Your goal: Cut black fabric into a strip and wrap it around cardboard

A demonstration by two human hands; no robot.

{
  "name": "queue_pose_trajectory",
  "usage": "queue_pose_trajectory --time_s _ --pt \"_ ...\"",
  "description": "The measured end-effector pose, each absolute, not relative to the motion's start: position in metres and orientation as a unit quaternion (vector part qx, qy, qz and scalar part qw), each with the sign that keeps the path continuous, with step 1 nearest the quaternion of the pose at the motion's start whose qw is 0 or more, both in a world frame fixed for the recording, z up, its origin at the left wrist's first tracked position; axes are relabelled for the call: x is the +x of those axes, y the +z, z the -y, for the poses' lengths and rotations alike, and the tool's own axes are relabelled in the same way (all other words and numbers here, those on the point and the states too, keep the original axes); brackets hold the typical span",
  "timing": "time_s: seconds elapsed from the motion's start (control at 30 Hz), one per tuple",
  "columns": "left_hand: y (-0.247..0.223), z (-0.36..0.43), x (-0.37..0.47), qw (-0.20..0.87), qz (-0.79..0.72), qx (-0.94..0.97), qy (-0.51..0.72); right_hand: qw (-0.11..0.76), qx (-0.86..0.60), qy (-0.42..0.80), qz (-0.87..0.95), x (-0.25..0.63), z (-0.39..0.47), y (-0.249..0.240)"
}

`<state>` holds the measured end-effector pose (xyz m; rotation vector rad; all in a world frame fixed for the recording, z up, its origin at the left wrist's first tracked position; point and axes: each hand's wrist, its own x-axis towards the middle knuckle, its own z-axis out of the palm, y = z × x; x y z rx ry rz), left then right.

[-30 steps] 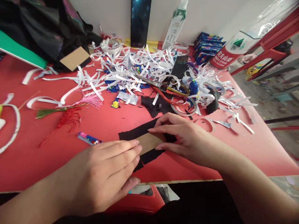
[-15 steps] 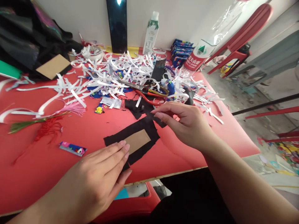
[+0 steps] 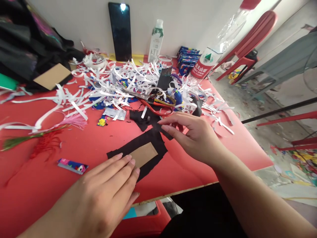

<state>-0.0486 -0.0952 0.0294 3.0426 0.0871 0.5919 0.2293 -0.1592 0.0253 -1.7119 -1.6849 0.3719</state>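
A tan cardboard rectangle [image 3: 145, 155] lies on a larger black cloth piece [image 3: 160, 150] with ragged edges, close to the front of the red table. My left hand [image 3: 109, 188] rests flat over their left part, fingers stretched out, and hides that end. Beyond the far right corner of the cloth, thumb and forefinger of my right hand [image 3: 189, 135] pinch a bit of black cloth [image 3: 155, 127]; where it joins the other black pieces is hard to make out. Just past that hand lie red-handled scissors [image 3: 158, 109], blades pointing left, among black scraps [image 3: 140, 119].
White paper strips [image 3: 109, 89] pile across the table's middle. Behind them stand a dark phone [image 3: 120, 33], a white bottle [image 3: 156, 43], a stack of blue packets [image 3: 187, 59] and a tilted clear bottle [image 3: 205, 64]. Tassels [image 3: 49, 138] and a small blue strip [image 3: 72, 166] lie left.
The view has shifted a little, moving the scene slightly left and down. My left hand still lies on the cardboard, and my right hand keeps its pinch in nearly the same place.
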Motion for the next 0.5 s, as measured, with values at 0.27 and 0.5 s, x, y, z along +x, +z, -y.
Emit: queue_pose_trajectory --time_s 0.27,0.5 --pt "0.028 0.093 -0.058 0.028 -0.023 0.983 0.179 0.305 -0.645 0.2 0.671 0.228 0.161 0.028" --pt "0.021 0.081 -0.061 0.058 -0.01 0.98 0.19 0.176 -0.606 0.256 0.732 0.203 0.16 0.032"
